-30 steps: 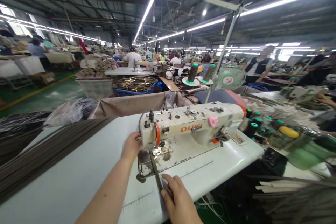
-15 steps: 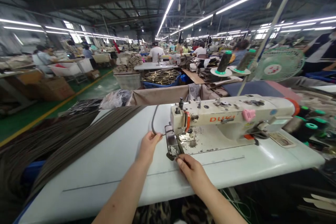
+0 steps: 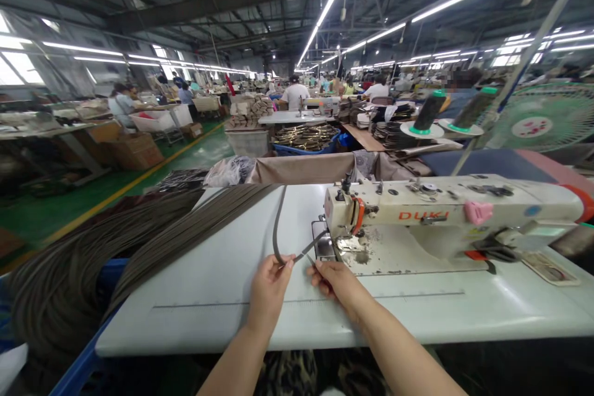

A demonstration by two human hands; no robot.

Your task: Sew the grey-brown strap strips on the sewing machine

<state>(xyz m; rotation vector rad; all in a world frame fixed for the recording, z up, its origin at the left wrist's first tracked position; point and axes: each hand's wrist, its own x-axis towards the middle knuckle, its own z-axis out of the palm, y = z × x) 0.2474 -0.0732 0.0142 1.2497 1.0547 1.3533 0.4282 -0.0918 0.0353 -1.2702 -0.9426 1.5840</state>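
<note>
My left hand (image 3: 271,288) pinches a narrow dark grey strap (image 3: 277,229) between thumb and fingertips. The strap curves up from there to the table's far edge, and a short stretch also runs right toward the sewing machine (image 3: 417,210). A pale spot shows on that stretch, between my hands. Just right of it, in front of the needle area, my right hand (image 3: 336,278) is closed on a thin pointed tool (image 3: 310,258), mostly hidden by the fingers. Whether its tip touches the strap I cannot tell.
A thick bundle of similar straps (image 3: 185,223) drapes over the left of the white table (image 3: 208,328), above a blue bin (image 3: 83,359). Thread cones (image 3: 427,114) and a green fan (image 3: 533,120) stand behind the machine. Other people sit at work farther back.
The view has swung left, shifting the scene right. My right hand has left the machine's front plate and come up close to my left hand. More strap now shows between left hand and machine.
</note>
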